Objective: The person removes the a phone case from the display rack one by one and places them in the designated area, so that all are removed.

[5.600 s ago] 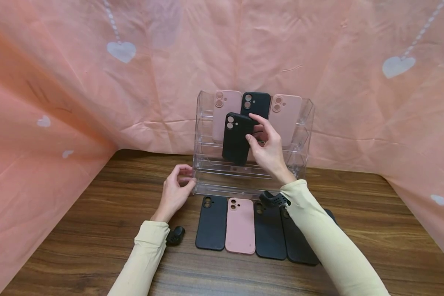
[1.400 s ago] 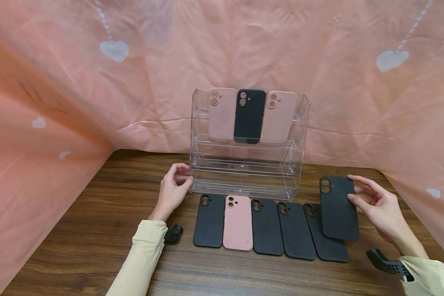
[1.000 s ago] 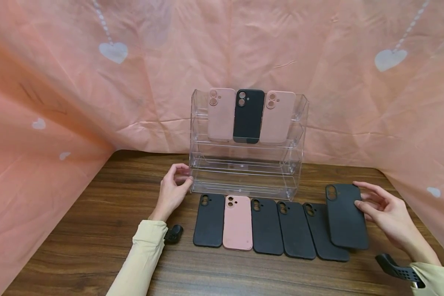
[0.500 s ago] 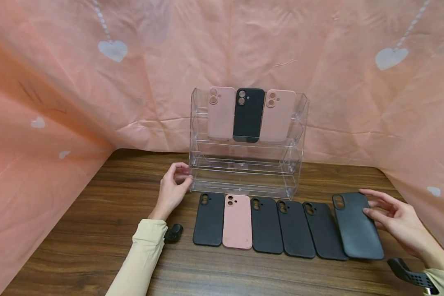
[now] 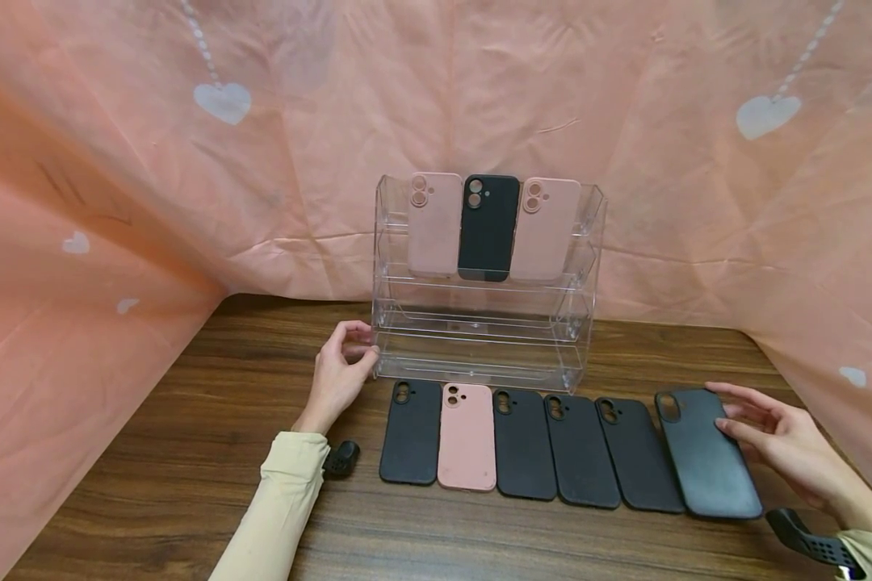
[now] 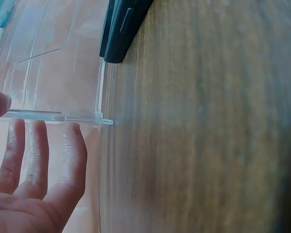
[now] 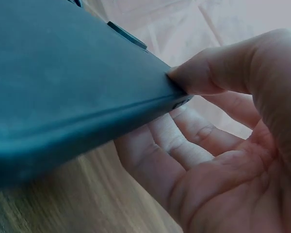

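Note:
My right hand [image 5: 788, 444] pinches a black phone case [image 5: 708, 456] by its right edge at the right end of a row on the table. In the right wrist view the thumb [image 7: 203, 73] lies on the case's back, with the fingers under its edge. The case's lower end seems to touch the table, its upper part slightly raised. My left hand [image 5: 341, 375] grips the left side of a clear tiered display stand [image 5: 480, 349]; in the left wrist view, thumb and fingers [image 6: 70, 155] lie on opposite sides of its panel.
Before the stand lie a black case [image 5: 410, 436], a pink case [image 5: 467, 440] and more black cases [image 5: 525, 448] side by side. On the stand's top tier lean a pink case [image 5: 433, 230], a black case [image 5: 488, 234] and another pink case [image 5: 547, 234]. Pink cloth [image 5: 320, 145] hangs behind.
My right hand, earlier holding a black phone case before the stand, has moved to the row's right end and lowered a black case there. My left hand has stayed on the stand.

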A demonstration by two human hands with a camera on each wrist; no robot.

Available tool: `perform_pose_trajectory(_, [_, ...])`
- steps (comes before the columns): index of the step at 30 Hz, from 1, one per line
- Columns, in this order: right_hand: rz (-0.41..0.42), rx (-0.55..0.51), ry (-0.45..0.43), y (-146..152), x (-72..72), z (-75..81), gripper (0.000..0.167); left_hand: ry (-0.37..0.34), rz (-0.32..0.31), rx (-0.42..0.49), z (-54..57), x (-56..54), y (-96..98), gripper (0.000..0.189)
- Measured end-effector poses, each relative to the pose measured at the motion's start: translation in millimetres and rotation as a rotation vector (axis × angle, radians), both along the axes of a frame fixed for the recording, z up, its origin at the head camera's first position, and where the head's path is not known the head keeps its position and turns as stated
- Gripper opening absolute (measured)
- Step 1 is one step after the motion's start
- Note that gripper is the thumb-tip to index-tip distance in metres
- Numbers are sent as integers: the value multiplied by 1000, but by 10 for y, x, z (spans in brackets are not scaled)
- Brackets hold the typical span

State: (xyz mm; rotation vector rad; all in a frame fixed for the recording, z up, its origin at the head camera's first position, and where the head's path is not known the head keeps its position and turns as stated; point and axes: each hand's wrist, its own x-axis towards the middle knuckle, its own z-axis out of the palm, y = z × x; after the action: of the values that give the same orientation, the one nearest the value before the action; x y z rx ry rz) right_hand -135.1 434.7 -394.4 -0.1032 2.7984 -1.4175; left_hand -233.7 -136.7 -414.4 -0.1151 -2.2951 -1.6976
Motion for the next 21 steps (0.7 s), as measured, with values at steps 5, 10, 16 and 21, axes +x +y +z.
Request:
perform_pose_trajectory(5, [16,0,-28,18,13,-41,53,-1,2,-2,4,9,-1,29])
perform_pose_trajectory(10, [17,-1,-36,36,5,-80,54,-2,5,-1,16,18,-6,29])
perform_pose_trajectory(16, [2,28,-60,53,7,-101,52,4,6,3,16,18,-4,29])
perform_pose_trajectory(21, [-20,52,-72,59,3,-103,50,4,2,10,7,12,-3,30])
